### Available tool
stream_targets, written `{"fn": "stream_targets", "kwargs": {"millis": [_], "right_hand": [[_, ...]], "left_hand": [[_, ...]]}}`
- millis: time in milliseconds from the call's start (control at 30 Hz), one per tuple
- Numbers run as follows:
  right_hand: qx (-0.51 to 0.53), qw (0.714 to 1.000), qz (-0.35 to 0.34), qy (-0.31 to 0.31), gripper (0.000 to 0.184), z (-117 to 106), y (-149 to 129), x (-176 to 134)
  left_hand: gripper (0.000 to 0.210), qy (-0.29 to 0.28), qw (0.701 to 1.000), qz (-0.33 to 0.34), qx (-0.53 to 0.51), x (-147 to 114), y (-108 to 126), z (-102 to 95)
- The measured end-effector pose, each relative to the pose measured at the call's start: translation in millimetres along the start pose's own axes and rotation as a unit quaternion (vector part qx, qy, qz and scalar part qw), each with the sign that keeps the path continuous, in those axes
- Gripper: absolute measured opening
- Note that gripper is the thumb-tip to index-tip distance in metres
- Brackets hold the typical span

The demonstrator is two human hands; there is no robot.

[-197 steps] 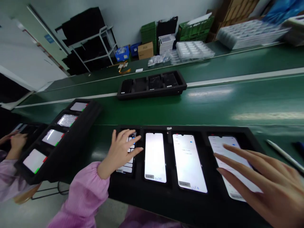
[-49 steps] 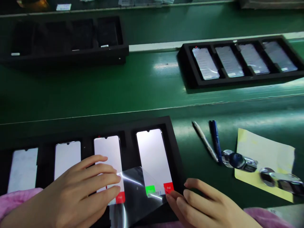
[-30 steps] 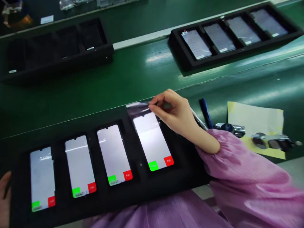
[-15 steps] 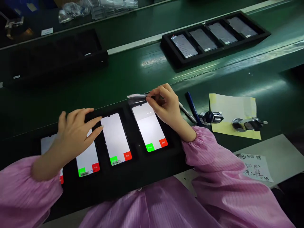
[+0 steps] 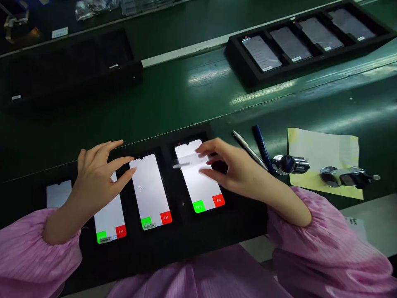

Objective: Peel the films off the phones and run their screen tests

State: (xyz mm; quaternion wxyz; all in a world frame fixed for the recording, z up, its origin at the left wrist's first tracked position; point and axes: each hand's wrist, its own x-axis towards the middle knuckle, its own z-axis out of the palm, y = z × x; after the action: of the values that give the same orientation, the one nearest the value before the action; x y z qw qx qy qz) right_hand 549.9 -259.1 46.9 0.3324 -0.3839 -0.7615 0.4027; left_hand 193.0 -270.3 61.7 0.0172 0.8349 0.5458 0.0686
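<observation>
Several lit phones sit in a black foam tray [image 5: 186, 236] before me, their white screens bearing green "Pass" and red "Fail" boxes. Over the upper part of the rightmost phone [image 5: 198, 182], my right hand [image 5: 229, 167] has a strip of clear film [image 5: 182, 163] at its fingertips. Thumb and index look a little apart there; the exact grip is blurred. My left hand [image 5: 97, 174] hovers with fingers spread over the phone [image 5: 109, 217] left of the middle, partly covering it. Its thumb and index tips reach the upper left edge of the neighbouring phone [image 5: 151, 190].
A second black tray [image 5: 257, 78] with several phones lies at the back right, another dark tray [image 5: 93, 82] at the back left. To the right are a white pen [image 5: 249, 149], a blue pen [image 5: 262, 145], two metal-and-black devices [image 5: 290, 164] and yellow-edged paper [image 5: 322, 142].
My right hand has come down and toward me from the rightmost phone's top edge, its pinch loosened, and the film has come along over the screen. My left hand has barely moved.
</observation>
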Motion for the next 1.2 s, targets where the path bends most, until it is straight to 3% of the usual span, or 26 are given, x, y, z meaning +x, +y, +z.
{"fn": "stream_targets", "kwargs": {"millis": [67,133,267,467,667,833,933,1067,1200], "right_hand": [[-0.092,0.995,-0.021,-0.040,0.063,6,1,-4],[-0.145,0.989,-0.032,-0.021,0.071,12,5,-4],[-0.135,0.989,-0.055,0.025,0.057,10,12,5],[-0.124,0.990,-0.054,-0.029,0.062,-9,8,9],[-0.117,0.992,-0.036,-0.037,0.069,-5,4,9],[-0.062,0.997,-0.034,-0.007,0.056,-4,5,3],[-0.044,0.997,-0.043,-0.039,0.062,-5,1,-4],[-0.128,0.989,-0.022,-0.077,0.063,-6,-13,-16],[-0.143,0.979,-0.027,-0.146,0.040,-11,-27,-28]], "left_hand": [[0.023,0.004,1.000,-0.005,-0.020,2,0,0.6],[0.019,0.009,0.999,-0.010,-0.032,5,1,-0.3],[0.018,0.028,0.998,-0.006,-0.049,11,3,-2.7],[0.021,0.040,0.998,0.027,-0.049,11,3,-5.6],[0.011,0.027,0.993,0.036,-0.112,-1,15,-22.3],[0.010,-0.017,0.978,0.106,-0.177,-30,30,-33.5],[0.013,-0.054,0.972,0.127,-0.192,-58,31,-32.3],[0.024,-0.048,0.967,0.132,-0.211,-83,38,-31.0],[0.036,-0.060,0.942,0.171,-0.283,-94,65,-35.5]]}}
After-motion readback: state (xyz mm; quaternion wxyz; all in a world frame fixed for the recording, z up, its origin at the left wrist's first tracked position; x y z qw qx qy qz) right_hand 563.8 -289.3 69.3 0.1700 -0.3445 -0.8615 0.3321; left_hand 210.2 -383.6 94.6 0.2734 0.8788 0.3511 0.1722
